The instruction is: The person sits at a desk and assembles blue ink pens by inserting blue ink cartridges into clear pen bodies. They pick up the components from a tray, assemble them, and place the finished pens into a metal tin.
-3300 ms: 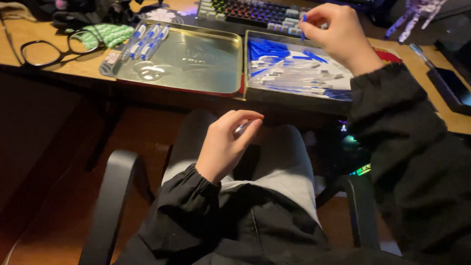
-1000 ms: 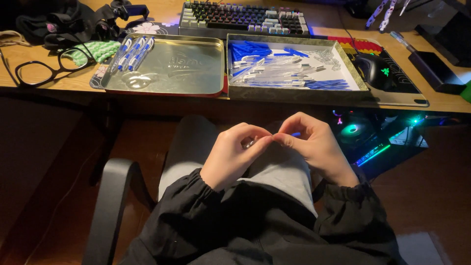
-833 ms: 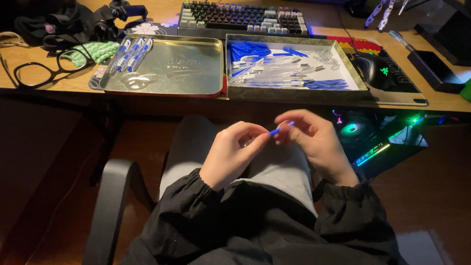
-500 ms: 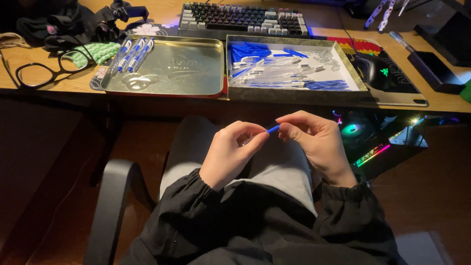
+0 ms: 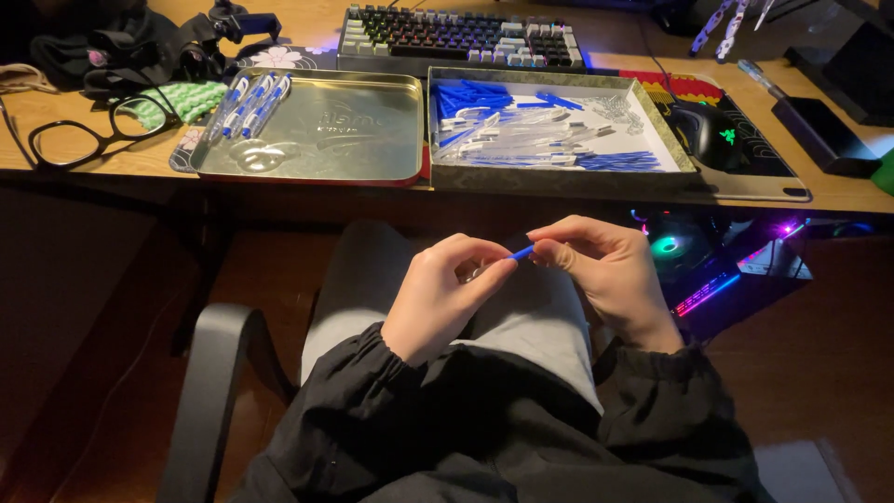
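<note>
below the desk (image 5: 112,158), left hand (image 5: 438,303) and right hand (image 5: 605,275) pinch a blue pen part (image 5: 522,251)

hands: two, left hand (image 5: 438,303) and right hand (image 5: 605,279)
trays: two, metal tray (image 5: 372,140), box tray (image 5: 678,149)
assembled pens (image 5: 250,102): three
keyboard (image 5: 461,37): one
glasses (image 5: 79,130): one pair
mouse (image 5: 708,135): one

Wooden desk (image 5: 74,149): two trays (image 5: 326,130), keyboard (image 5: 456,37), glasses (image 5: 79,130)
</note>
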